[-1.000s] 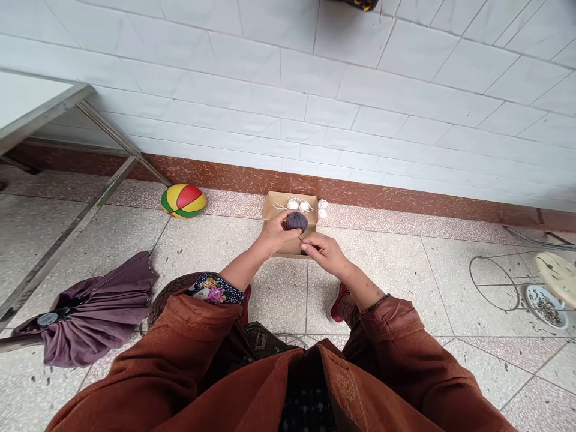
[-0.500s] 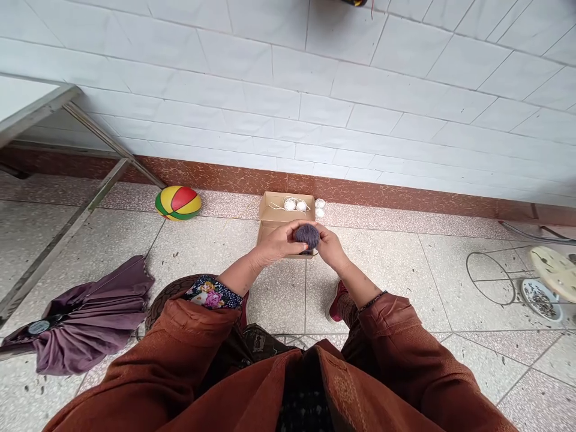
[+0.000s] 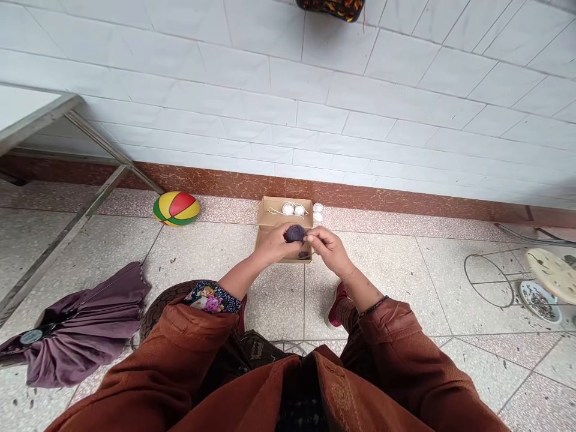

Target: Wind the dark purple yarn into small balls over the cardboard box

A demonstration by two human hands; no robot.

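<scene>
My left hand (image 3: 273, 245) is curled around a dark purple ball of yarn (image 3: 295, 233), holding it above an open cardboard box (image 3: 266, 231). At the ball's right side, thumb and forefinger of my right hand (image 3: 329, 247) are pinched together on what looks like a strand of its yarn. In the raised back part of the box sit two white balls of yarn (image 3: 293, 209) with loose strands. A small dark item (image 3: 303, 255) lies in the front part, partly hidden. Just right of the box are more white balls (image 3: 317, 212) on the floor.
A colourful ball (image 3: 176, 208) rests by the wall, near a metal-framed table (image 3: 74, 103). On the left lies a purple umbrella (image 3: 85, 327). To the right stand a stool (image 3: 552, 273) and a bowl of husks (image 3: 540, 301). A dark jar (image 3: 333, 7) shows at the top.
My right hand has come off the yarn ball's side to a pinch at its edge. The ball has shifted slightly left with my left hand, uncovering more of the box.
</scene>
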